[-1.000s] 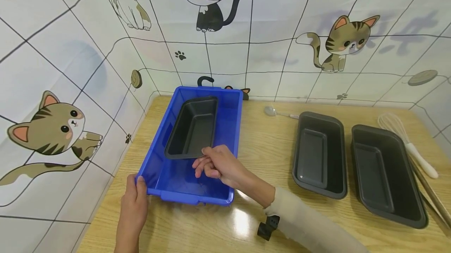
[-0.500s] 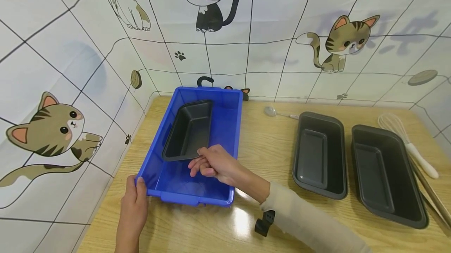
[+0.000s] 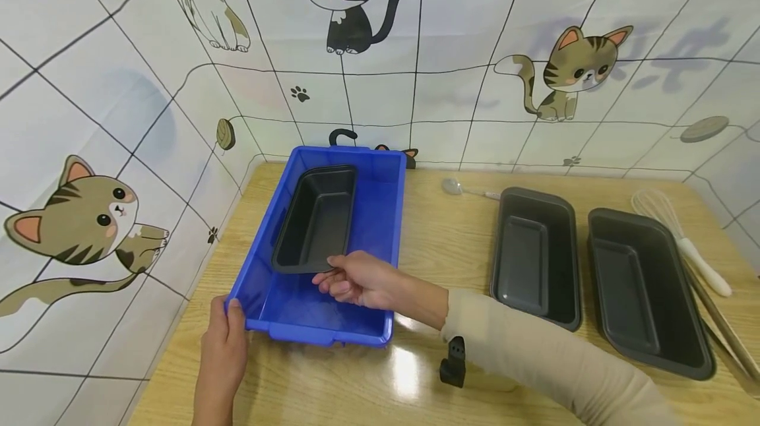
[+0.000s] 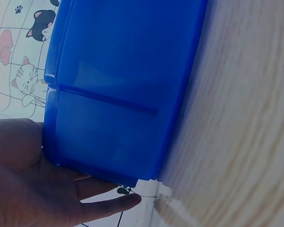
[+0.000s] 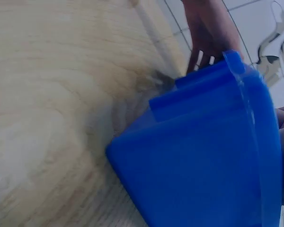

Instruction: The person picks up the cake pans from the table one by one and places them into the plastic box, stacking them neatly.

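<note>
A dark loaf pan (image 3: 315, 228) is inside the blue plastic bin (image 3: 297, 314), toward its left and far side. My right hand (image 3: 363, 281) pinches the pan's near rim between thumb and fingers. At the bin's near left corner, my left hand (image 3: 222, 347) holds the rim, thumb on top. The left wrist view has the left hand (image 4: 33, 179) at the bin's corner, its fingers along the outside of the bin wall (image 4: 118, 66). In the right wrist view the bin's outer side (image 5: 203, 165) hides most of the right hand.
Two more dark loaf pans stand to the right, one nearer the bin (image 3: 522, 261) and one farther right (image 3: 629, 287). Beyond them lie a white-handled whisk (image 3: 703, 264) and a long metal tool (image 3: 721, 320). A spoon (image 3: 453, 186) lies near the cat-printed wall (image 3: 463, 83).
My right hand has moved a little left with the loaf pan, which has shifted toward the bin's left side. The left hand has stayed at the bin's corner.
</note>
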A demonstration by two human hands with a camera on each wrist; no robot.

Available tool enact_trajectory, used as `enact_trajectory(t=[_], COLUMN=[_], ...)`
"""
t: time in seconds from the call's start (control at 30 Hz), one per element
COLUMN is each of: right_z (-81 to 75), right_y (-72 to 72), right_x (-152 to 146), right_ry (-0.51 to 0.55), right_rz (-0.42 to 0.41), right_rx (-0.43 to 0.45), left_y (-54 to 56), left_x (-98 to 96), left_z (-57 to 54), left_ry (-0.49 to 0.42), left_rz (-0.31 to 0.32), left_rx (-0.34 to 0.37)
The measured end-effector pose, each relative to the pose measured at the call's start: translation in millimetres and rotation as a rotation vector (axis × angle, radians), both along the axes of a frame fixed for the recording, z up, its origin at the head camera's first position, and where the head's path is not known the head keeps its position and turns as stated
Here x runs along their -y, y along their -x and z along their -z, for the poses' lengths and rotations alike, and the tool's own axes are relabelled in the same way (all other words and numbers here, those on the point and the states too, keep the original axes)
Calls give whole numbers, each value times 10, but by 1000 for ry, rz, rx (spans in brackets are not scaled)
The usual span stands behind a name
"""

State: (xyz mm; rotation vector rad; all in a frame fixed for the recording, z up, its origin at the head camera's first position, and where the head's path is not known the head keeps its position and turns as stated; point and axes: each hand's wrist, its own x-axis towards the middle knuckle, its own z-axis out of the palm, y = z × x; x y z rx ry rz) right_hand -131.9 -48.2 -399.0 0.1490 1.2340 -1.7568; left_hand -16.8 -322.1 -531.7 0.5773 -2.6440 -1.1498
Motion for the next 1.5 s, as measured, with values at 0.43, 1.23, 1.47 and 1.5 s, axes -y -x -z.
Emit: enact_trajectory(t=[0.43,1.23,1.47,1.5], right_z=[-1,-680,-598,-535], right_y=[-37,-231,-306,-298], right_x=[85,-1194,-2746,-2961], right_ry=[-49,-97,-405,-452], right_rz=[-5,-757,-584,-551], right_rx=[89,-760,-964,-918], left_y=[-32,-145,-128,-122], left_x=[-222,-349,-381,-383], left_z=[-432,-680,-651,-627], left_ry=[-42,-27,-63,-40], left_rz=[-8,-25,-2,-18], left_rx=[3,36,45,33])
